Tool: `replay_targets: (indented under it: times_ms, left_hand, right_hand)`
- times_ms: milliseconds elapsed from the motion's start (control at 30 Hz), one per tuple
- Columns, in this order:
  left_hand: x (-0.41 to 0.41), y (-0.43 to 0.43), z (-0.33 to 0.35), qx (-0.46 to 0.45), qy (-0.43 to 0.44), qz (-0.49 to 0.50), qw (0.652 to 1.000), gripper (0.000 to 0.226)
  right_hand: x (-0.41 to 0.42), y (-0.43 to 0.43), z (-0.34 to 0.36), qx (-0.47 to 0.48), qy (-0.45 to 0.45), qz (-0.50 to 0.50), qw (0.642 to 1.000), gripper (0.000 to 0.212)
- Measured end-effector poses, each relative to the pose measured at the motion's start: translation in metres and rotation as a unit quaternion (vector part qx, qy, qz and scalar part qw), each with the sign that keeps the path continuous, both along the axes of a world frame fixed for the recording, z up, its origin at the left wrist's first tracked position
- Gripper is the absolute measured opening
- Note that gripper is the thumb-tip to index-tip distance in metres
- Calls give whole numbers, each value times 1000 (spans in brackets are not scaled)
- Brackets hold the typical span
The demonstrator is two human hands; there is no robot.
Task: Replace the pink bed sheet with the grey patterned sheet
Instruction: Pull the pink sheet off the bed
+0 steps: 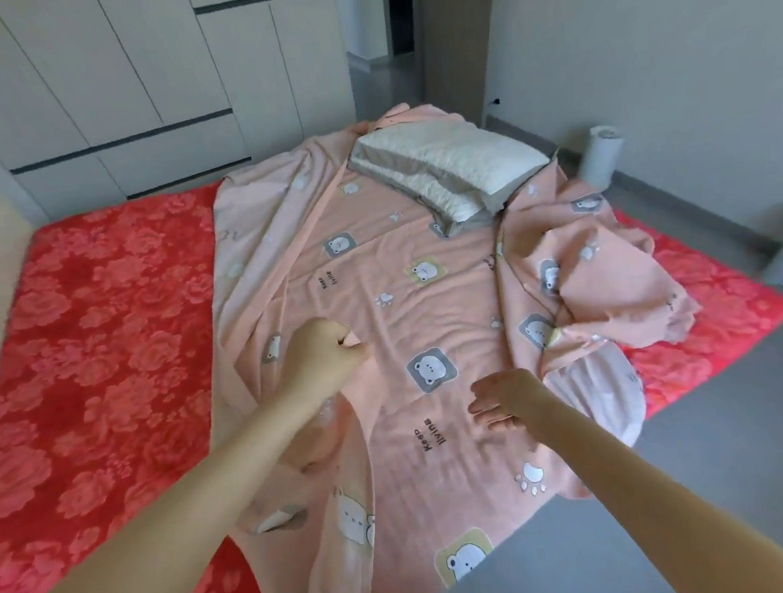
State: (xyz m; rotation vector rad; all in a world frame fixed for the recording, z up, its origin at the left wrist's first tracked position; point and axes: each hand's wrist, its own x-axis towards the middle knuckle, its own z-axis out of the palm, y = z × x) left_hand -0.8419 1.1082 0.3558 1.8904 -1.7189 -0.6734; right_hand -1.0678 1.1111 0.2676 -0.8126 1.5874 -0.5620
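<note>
The pink sheet (428, 292) is off the left half of the mattress (93, 327) and lies bunched over the right, a pillow (448, 169) on its far end. The left hand (323, 356) pinches a fold in curled fingers; the right hand (507, 402) reaches over it, fingers loose. No grey sheet shows, so stripping looks half done, laying untouched.

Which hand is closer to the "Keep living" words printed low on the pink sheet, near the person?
Right. The right hand is just right of the words, fingers open. The left hand is farther, up and left, gripping the pink sheet.
</note>
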Motion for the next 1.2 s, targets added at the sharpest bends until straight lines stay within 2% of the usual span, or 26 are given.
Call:
replay_targets:
  times_ms: [133,233,300,367,433,500,567,600,633,700,833,933,1000,1067,1200]
  left_hand:
    - [-102,-28,-16,-13,-23,-7,1000,52]
    - [-182,-57,-4,-40,-19,15,999,50]
    - [-225,-86,24,-99,-20,39,994,44]
    - [-259,-108,61,-199,-26,58,978,38]
    - [-309,-119,85,-290,21,12,957,30]
    - [-370,-113,89,-319,47,-92,942,23]
    - [-421,-122,63,-264,52,-187,945,22]
    - [-438,-135,41,-222,33,-202,953,20]
    - [-451,-154,13,-176,11,-185,967,32]
    - [-466,-193,-43,-81,-40,-126,988,31]
    - [-497,-237,-136,31,-75,-120,989,30]
    - [-514,-259,-183,81,-88,-108,987,30]
    - [-526,-272,-199,106,-77,-100,986,12]
    - [-533,-281,-212,127,-84,-87,984,7]
    - [-536,-295,-240,160,-102,-46,981,34]
  right_hand:
    - [-102,-1,-5,-3,-12,-44,999,17]
    - [-182,-2,-12,5,-1,-72,997,13]
    - [-235,-6,-19,11,20,-87,996,10]
    - [-280,-14,-24,22,28,-104,994,11]
    - [-325,-29,-30,33,29,-122,992,16]
    - [-361,-46,-42,48,40,-149,987,21]
    - [-389,-68,-57,63,55,-176,981,23]
    - [-402,-78,-65,69,60,-185,979,25]
    - [-415,-90,-73,77,65,-188,977,27]
    - [-439,-115,-93,96,66,-184,976,31]
    - [-480,-157,-130,135,89,-200,966,31]
    - [-510,-191,-156,143,111,-201,963,35]
    - [-531,-213,-174,154,118,-192,962,34]
    - [-550,-233,-193,159,128,-177,963,30]
    - [-584,-263,-230,175,151,-149,961,19]
